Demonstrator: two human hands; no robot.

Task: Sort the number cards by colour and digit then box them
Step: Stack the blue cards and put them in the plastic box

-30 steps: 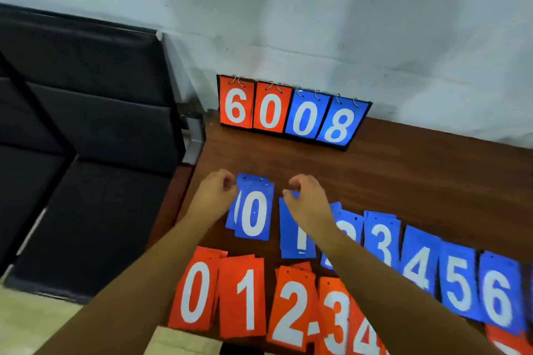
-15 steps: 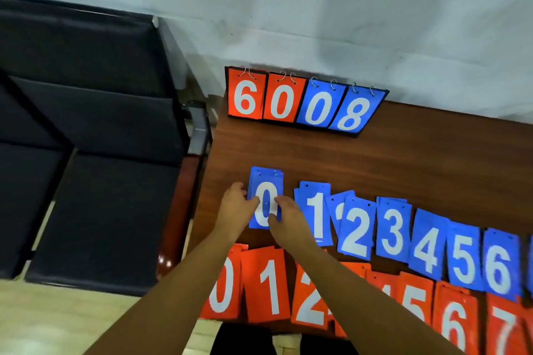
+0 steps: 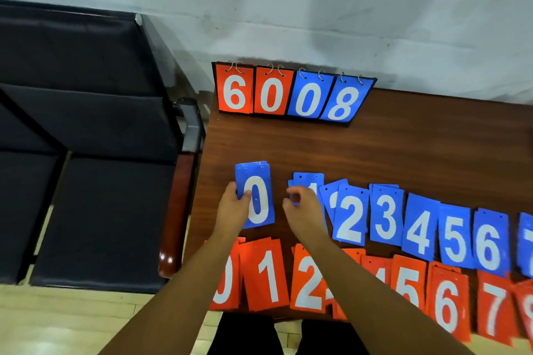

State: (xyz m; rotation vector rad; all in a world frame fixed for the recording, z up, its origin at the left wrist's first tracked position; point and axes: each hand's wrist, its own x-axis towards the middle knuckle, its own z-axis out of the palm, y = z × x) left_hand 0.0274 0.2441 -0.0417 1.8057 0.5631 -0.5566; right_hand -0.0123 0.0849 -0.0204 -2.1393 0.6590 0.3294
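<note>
Glossy, flat blue 0 cards (image 3: 256, 196) with punched holes were gripped at their left side by the left hand (image 3: 233, 207), thumb on the face, near the left edge of the wood-grain table (image 3: 403, 147). Bare wood lay behind them. The right hand (image 3: 302, 207) was curled over the blue 1 cards (image 3: 310, 180), and whether it gripped them could not be told.

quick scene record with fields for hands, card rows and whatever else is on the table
left hand: grips blue 0 stack by its left edge
right hand: fingers curled over blue 1 pile, grip unclear
blue row: 0 to 6 left to right, next card cut off
red row: nearer the person, 0 upward, partly hidden by the right arm
flip scoreboard: at table back edge, reads 6 0 0 8
</note>
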